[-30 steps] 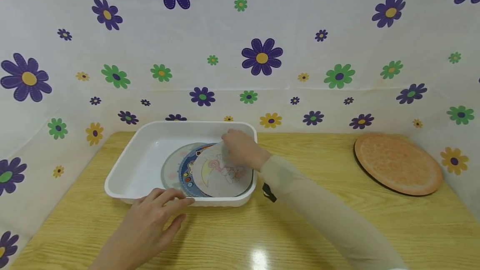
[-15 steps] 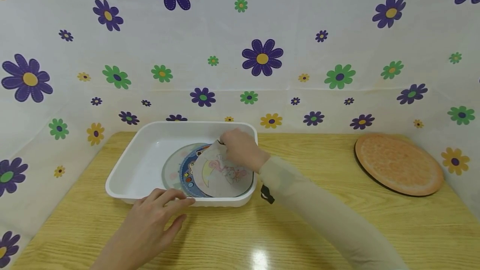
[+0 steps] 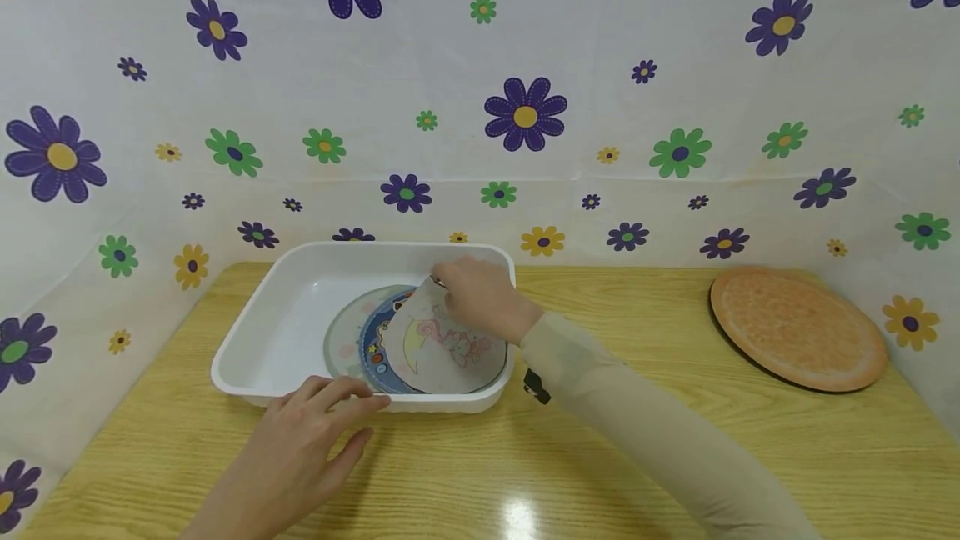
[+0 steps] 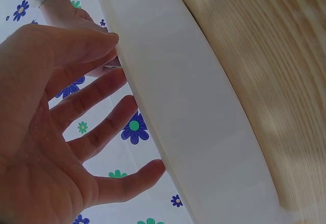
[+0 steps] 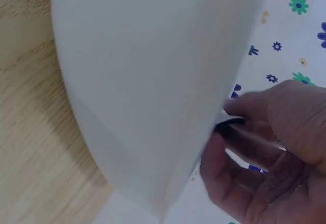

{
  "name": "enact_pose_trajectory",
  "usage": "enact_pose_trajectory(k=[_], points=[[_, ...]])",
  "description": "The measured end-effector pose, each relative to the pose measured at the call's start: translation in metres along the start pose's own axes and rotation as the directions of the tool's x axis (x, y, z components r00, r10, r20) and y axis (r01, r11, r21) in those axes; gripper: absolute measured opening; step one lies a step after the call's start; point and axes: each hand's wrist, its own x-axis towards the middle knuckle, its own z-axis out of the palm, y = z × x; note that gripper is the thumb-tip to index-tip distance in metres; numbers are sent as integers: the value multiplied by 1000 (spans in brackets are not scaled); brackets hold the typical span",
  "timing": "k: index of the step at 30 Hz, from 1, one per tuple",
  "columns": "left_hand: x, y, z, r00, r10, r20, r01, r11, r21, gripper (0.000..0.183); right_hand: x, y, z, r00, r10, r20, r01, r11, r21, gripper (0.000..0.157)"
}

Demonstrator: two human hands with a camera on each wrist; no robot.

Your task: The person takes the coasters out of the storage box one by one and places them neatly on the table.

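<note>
A white plastic tub (image 3: 273, 348) holds several overlapping round mats near its right end. On top is a pale mat (image 3: 442, 361) printed with pink cartoon figures and a yellow moon; under it show a blue printed mat (image 3: 375, 361) and a pale grey mat (image 3: 343, 336). My right hand (image 3: 480, 294) pinches the far edge of the top mat, which bends upward there. In the right wrist view a dark bit of edge shows between thumb and fingers, beyond the tub wall (image 5: 137, 81). My left hand (image 3: 300, 440) rests its spread fingertips along the tub's front rim.
A round, thick mat (image 3: 795, 327) with a tan, bread-like print and black edge lies at the right of the wooden table (image 3: 615, 457). A white flowered cloth (image 3: 450, 48) hangs close behind the table and along both sides.
My right hand has shifted slightly left, drawing the top mat's far edge up and leftward into a raised point. The left hand stays in place.
</note>
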Motion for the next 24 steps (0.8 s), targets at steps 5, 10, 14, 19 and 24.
enact_pose_trajectory(k=[5, 10, 14, 19, 24], points=[[0, 0, 0, 1000, -4, 3, 4, 1000, -3, 36, -2, 0, -6, 993, 64, 96, -67, 997, 26, 29], [0, 0, 1, 1000, 1, -6, -1, 1000, -7, 36, -4, -1, -7, 990, 76, 117, -75, 997, -9, 36], [0, 0, 0, 1000, 6, -12, -6, 1000, -7, 36, -6, 0, -6, 991, 69, 110, -70, 998, 7, 37], [-1, 0, 0, 1000, 5, -5, -5, 1000, -4, 36, -7, 6, -4, 995, 47, 89, -53, 996, 72, 39], [0, 0, 0, 1000, 4, -9, -4, 1000, -8, 36, -11, 12, -7, 998, 18, 58, -26, 990, 139, 39]])
